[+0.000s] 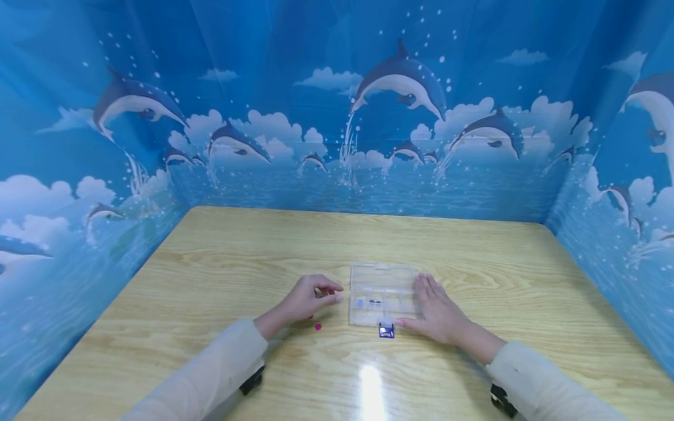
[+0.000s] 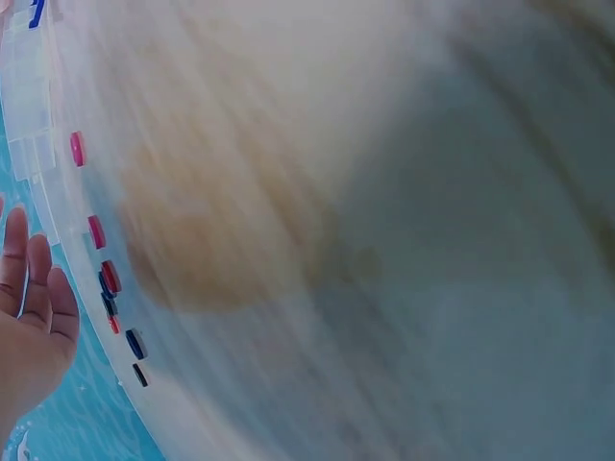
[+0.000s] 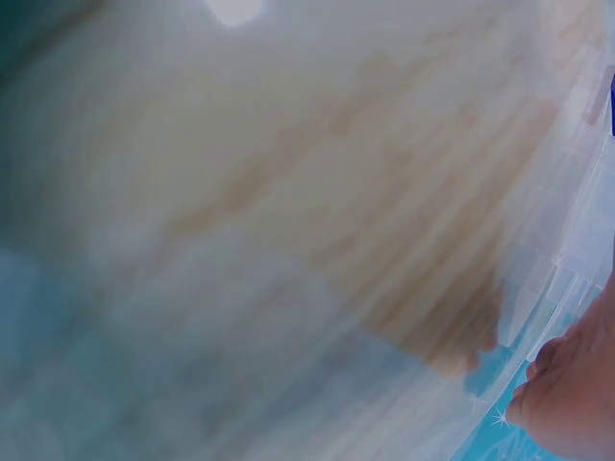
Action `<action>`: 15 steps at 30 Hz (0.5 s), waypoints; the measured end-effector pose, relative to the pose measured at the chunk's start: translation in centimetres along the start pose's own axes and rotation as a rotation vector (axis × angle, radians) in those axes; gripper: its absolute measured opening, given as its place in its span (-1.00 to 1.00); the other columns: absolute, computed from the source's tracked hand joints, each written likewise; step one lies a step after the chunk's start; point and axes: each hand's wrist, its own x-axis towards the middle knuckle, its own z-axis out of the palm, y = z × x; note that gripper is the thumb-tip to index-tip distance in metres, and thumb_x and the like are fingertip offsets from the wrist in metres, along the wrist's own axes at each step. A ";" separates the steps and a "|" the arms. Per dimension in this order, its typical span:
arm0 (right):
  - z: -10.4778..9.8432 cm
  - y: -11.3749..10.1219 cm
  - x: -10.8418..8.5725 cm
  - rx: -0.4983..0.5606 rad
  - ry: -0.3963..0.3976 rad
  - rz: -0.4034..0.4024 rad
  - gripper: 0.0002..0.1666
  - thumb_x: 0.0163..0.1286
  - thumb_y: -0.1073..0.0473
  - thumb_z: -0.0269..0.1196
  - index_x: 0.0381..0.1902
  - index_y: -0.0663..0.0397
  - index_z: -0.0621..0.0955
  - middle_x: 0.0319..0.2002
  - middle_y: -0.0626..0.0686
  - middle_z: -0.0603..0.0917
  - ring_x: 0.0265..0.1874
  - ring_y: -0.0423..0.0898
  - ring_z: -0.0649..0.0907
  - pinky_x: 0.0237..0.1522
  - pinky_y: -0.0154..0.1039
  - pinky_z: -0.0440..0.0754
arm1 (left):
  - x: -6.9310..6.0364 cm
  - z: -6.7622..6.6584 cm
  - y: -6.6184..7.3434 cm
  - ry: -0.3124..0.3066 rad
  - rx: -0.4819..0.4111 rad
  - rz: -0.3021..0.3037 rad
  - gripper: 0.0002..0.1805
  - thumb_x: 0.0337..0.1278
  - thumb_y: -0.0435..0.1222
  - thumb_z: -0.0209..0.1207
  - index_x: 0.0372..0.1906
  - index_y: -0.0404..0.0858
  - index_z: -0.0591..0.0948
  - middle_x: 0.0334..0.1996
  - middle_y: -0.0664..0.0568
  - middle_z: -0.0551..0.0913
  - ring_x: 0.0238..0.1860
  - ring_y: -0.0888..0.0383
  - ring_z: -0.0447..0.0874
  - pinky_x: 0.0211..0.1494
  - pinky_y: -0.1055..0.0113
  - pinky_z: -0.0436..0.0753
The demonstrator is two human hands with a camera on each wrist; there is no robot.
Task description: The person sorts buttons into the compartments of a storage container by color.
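Observation:
A clear plastic compartment box lies with its lid folded back on the table. In its compartments are a small light-blue piece and tiny dark pieces. My left hand is just left of the box, thumb and fingers loosely curved and apart, with nothing seen between them. My right hand rests against the box's right side, fingers straight and thumb by the front edge. Several small round pieces lie by the left hand, among them a pink one and a dark blue one.
A small dark-blue square item sits at the box's front edge. The wood-grain table is bordered by a blue dolphin-print curtain. Light glares off the tabletop in front of the box.

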 end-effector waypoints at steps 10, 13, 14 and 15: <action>0.0 0.0 0.0 0.004 -0.002 0.002 0.19 0.19 -0.39 0.09 0.32 0.55 0.06 0.35 0.48 0.06 0.37 0.36 0.04 0.37 0.17 0.04 | -0.7 -0.1 -0.2 -0.049 -0.004 -0.037 -0.69 0.08 -0.22 0.23 -0.11 -0.33 0.64 -0.37 -0.02 0.65 -0.40 0.29 0.51 -0.32 0.51 0.54; 0.0 0.0 0.0 0.006 -0.002 0.000 0.19 0.19 -0.40 0.08 0.32 0.55 0.05 0.35 0.48 0.06 0.37 0.36 0.04 0.37 0.17 0.04 | -0.9 -0.2 -0.4 -0.058 -0.002 -0.010 -0.70 0.08 -0.24 0.24 -0.13 -0.36 0.64 -0.38 -0.03 0.65 -0.41 0.31 0.51 -0.32 0.52 0.54; 0.0 0.0 0.0 0.005 -0.002 -0.001 0.19 0.19 -0.40 0.08 0.32 0.55 0.06 0.35 0.48 0.06 0.37 0.36 0.04 0.37 0.17 0.04 | -0.9 -0.2 -0.5 -0.062 0.000 0.002 -0.70 0.07 -0.26 0.24 -0.13 -0.37 0.64 -0.39 -0.04 0.66 -0.42 0.31 0.51 -0.32 0.52 0.55; 0.0 0.0 0.0 0.004 -0.001 -0.002 0.20 0.19 -0.40 0.08 0.32 0.55 0.06 0.35 0.48 0.06 0.37 0.36 0.04 0.37 0.17 0.04 | -1.0 -0.3 -0.5 -0.065 0.004 0.014 -0.70 0.06 -0.27 0.24 -0.14 -0.38 0.64 -0.40 -0.05 0.66 -0.42 0.31 0.51 -0.31 0.53 0.55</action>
